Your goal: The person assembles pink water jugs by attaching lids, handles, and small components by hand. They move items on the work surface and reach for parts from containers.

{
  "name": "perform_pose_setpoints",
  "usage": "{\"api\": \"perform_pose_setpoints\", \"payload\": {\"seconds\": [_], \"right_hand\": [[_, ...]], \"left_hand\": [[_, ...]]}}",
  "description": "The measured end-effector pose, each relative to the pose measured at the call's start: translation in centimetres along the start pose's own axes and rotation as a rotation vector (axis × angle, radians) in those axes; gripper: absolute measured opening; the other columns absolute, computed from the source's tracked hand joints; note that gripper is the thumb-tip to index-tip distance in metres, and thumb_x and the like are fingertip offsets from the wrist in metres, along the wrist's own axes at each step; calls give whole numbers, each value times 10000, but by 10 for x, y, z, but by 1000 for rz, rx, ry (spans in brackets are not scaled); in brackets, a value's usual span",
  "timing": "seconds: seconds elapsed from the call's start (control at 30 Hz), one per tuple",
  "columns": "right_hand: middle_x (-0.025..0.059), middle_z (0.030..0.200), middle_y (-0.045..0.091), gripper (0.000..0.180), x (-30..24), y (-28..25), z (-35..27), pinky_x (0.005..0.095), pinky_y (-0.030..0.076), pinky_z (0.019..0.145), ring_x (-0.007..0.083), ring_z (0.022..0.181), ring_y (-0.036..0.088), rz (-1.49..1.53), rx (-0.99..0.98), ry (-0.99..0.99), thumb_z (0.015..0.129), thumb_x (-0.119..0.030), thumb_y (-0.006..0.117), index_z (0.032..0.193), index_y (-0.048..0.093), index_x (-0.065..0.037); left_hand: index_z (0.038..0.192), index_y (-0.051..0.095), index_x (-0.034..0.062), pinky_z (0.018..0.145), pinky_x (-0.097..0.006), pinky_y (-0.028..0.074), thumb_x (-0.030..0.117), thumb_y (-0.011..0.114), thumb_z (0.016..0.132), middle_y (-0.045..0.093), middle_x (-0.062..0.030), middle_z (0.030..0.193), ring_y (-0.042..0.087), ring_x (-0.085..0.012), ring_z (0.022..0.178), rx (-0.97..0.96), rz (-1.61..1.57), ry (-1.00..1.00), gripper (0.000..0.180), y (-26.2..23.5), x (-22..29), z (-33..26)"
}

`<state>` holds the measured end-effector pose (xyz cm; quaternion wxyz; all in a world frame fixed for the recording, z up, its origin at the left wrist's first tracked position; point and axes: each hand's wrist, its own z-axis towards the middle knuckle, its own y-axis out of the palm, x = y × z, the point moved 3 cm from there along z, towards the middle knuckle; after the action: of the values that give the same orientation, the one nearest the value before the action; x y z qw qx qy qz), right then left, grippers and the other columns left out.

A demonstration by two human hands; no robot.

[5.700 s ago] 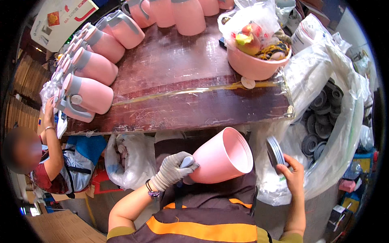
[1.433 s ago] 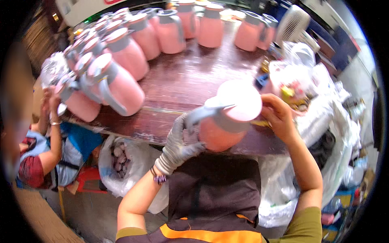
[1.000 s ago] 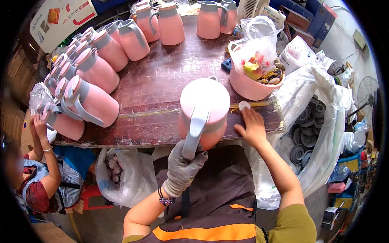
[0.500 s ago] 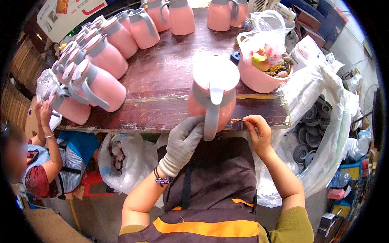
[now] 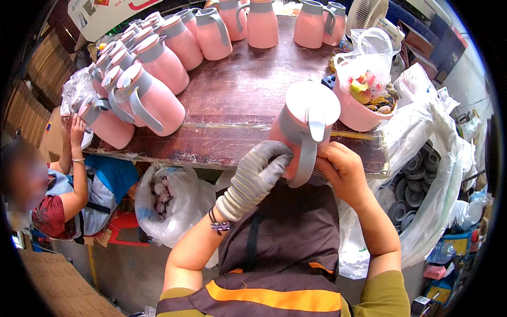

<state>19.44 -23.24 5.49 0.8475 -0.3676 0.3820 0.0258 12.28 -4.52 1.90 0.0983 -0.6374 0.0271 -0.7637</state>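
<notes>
A pink insulated jug (image 5: 288, 138) with a grey collar, grey handle (image 5: 304, 161) and white lid (image 5: 312, 101) stands at the table's front edge, its handle toward me. My left hand (image 5: 257, 171), in a grey-striped white glove, has its fingers pinched together against the jug's side, left of the handle; what lies between the fingertips is hidden. My bare right hand (image 5: 343, 170) is closed at the handle's right side, fingertips close behind it. A sliver of a dark hang tag (image 5: 318, 172) shows under those fingers; its yellow string is hidden from view.
Rows of pink jugs (image 5: 163, 108) fill the table's (image 5: 237, 87) left and back. A pink bucket (image 5: 355, 113) holding a bag and fruit stands right. A plastic bag of grey round parts (image 5: 414, 193) is beside the table. A co-worker (image 5: 79, 179) handles a jug at left.
My right hand has brought the tag with the yellow string in from the right to the jug's handle. The left fingers have shifted onto the jug's side. The view has turned slightly.
</notes>
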Motion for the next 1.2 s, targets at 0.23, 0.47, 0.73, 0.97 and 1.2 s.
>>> {"api": "perform_pose_setpoints", "payload": {"seconds": [0.23,0.47,0.73,0.97,1.2], "right_hand": [[111,1030,660,342,33,-1,-17,299,541,723,177,850,654,1749,-241,451,898,-130,605,1204,555,14],[192,1244,575,469,11,17,-15,315,491,904,217,1067,605,1750,12,264,882,-90,608,1316,488,41],[49,877,610,155,14,21,-11,237,506,718,110,793,605,1178,201,178,937,-96,583,996,649,31],[38,884,622,172,-11,16,-14,209,495,639,82,715,583,798,469,183,911,-12,605,1080,574,-5],[27,892,630,126,-13,18,-15,189,454,636,64,724,554,425,504,95,909,-31,625,1029,609,5]], "left_hand": [[1126,585,58,897,-254,479,297,493,954,624,-46,1070,595,-154,1030,-154,-1035,2,309,8,-11,-3],[980,608,-11,830,-298,484,188,600,878,633,-77,966,600,-166,909,-197,-987,-259,224,-1,3,-2],[1302,518,-27,777,-325,507,127,590,887,650,-148,979,620,-198,821,-128,-937,85,449,7,19,-9],[1438,400,86,649,-231,492,-29,569,883,602,-31,943,542,-55,732,-33,-411,-13,592,15,50,-15],[1397,456,78,635,-211,481,-88,538,874,586,-38,994,561,-78,737,51,44,225,555,7,46,-17]]}}
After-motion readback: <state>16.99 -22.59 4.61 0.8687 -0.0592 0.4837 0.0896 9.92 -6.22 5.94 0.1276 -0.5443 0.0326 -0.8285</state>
